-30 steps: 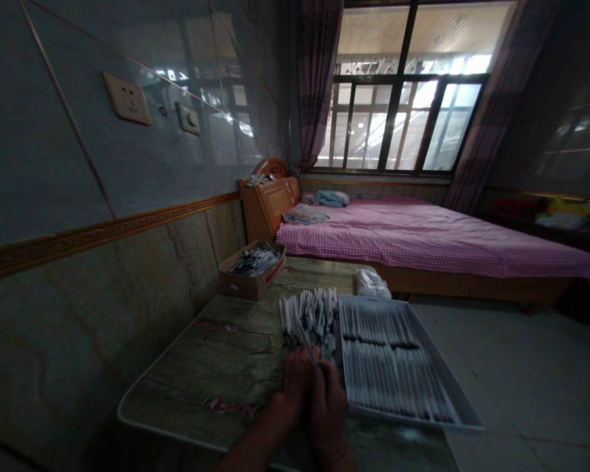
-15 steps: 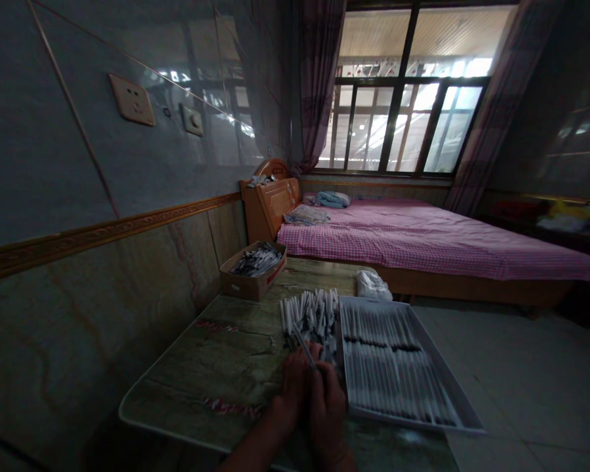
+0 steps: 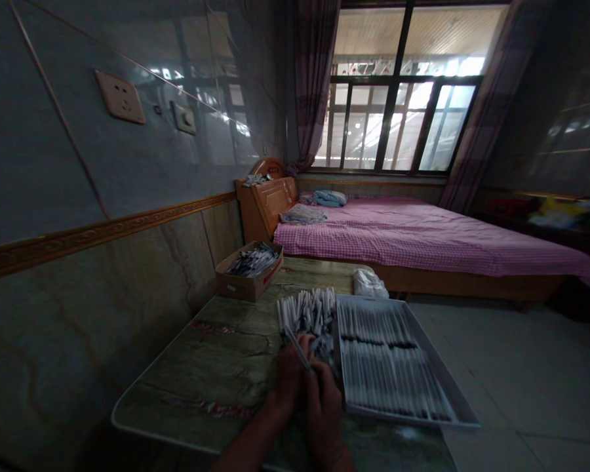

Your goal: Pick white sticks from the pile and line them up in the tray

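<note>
My right hand (image 3: pixel 324 400) is closed around a slim, pale pen (image 3: pixel 297 346), which slants up and to the left out of its grip. Right beside it, my left hand (image 3: pixel 290 370) has its fingers curled at the near edge of a heap of pens (image 3: pixel 307 307); what they hold, if anything, is hidden. These loose pens have white and dark parts and lie on the table. To the right of both hands lies a shallow white tray (image 3: pixel 455 383), with pens laid side by side in two rows.
A cardboard box (image 3: pixel 243 286) full of thin dark and light pieces stands on the table (image 3: pixel 177 387) by the wall. White plastic (image 3: pixel 368 283) lies beyond the tray, which overhangs the table's right edge. Behind is a bed (image 3: pixel 398 242) with a pink checked sheet.
The view has shifted slightly, so everything sits a little further left. Both hands stay close together, and the pen is still in my right hand.
</note>
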### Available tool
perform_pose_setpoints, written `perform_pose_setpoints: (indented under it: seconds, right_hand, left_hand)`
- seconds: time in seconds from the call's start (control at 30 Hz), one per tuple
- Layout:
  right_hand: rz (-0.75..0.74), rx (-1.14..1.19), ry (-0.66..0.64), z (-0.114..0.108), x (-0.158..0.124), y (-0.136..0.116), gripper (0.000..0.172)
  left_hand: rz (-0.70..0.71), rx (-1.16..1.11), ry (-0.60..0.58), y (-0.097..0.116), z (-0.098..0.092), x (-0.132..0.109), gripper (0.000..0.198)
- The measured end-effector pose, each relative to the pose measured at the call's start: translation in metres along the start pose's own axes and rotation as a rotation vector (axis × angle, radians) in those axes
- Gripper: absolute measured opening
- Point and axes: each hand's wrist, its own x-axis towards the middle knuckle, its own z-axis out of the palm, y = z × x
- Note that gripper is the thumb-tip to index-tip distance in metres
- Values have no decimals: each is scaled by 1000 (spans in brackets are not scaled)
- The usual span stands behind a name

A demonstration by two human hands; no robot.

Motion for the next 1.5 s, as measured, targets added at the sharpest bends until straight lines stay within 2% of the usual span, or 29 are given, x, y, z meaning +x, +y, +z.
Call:
perform_pose_setpoints:
  seconds: [0.07,0.17,0.37,0.5,0.6,0.67,0.8,0.97,1.1,1.3,1.5]
  right_hand:
    - [7,-12,2,0,1,0,30]
    - [-13,-39,14,0,1,1,31]
    - [-20,-72,32,2,1,1,36]
    - [27,-64,31,2,2,-1,40]
    - [72,-57,48,1,3,-1,42]
    - [88,-50,54,1,4,0,42]
    - [95,-36,23,-1,5,3,38]
    - [141,-61,-34,0,5,8,38]
    - [169,-83,-83,2,5,10,39]
    - [187,-100,-120,1,7,8,39]
    - [186,-123,-119,2,6,11,38]
  left_hand:
    - [-19,35,24,5,-9,0,37]
    - [25,21,40,7,-23,-4,41]
    - [17,19,137,3,-44,-4,25]
    - [78,-20,194,-2,-56,4,19]
    - [73,-100,260,-9,-64,8,14]
    - [2,-208,294,-15,-69,8,17]
    - [-259,-585,330,-29,-76,0,36]
    - [-415,-922,422,-42,-83,-12,50]
    - [-436,-951,373,-41,-88,-16,54]
    - [-403,-864,251,-38,-90,-19,47]
    - [-328,-752,225,-48,-89,-20,40]
